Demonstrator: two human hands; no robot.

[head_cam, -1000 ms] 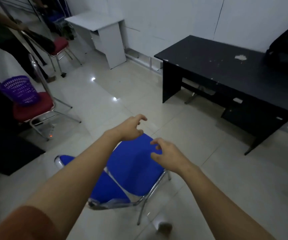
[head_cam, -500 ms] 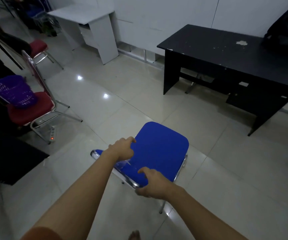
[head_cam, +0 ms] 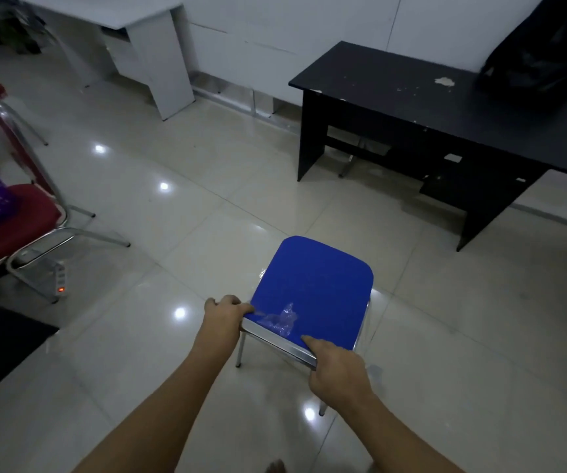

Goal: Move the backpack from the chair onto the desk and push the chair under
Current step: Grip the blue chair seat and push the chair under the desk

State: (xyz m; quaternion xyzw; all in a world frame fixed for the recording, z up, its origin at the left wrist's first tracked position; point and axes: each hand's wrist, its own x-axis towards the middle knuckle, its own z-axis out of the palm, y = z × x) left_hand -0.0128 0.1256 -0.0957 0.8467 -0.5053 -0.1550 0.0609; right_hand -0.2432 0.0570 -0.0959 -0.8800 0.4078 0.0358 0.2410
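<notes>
A pale glossy tiled floor [head_cam: 159,233] runs to a white wall. Both hands clasp the blue chair [head_cam: 312,291]: the left hand [head_cam: 224,314] wraps the backrest's left end, the right hand [head_cam: 338,372] its right end, thumb on the blue pad. Crumpled clear plastic clings between them. Half a second ago the chair stood further left and the grip was looser. The black backpack [head_cam: 544,49], cut off by the frame's right edge and murky, lies on the black desk [head_cam: 411,107], well apart from the chair. A red chair [head_cam: 12,220] sits left, partly cropped.
</notes>
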